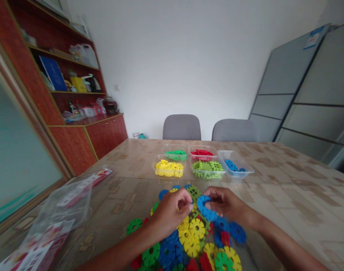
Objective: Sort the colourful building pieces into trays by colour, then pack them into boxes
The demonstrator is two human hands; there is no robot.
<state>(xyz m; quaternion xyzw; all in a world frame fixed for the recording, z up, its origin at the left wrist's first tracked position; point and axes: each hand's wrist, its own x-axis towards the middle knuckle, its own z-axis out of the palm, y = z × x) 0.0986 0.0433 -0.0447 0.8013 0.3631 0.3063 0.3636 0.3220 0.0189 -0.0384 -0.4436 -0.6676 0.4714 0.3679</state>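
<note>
My right hand grips blue notched discs between thumb and fingers, above a mixed pile on the table. To its left, my left hand is closed in a pinch; a small bit of blue shows at its fingertips, too little to name. Beneath both hands lie loose yellow notched discs, green notched discs, red pieces and more blue discs. A light green square lattice piece shows between the hands. My left forearm covers part of the pile.
Beyond the pile stand several clear tubs, including one of yellow discs, one of light green squares and one of blue discs. At left lie a clear plastic lid and printed packaging. Two grey chairs face me.
</note>
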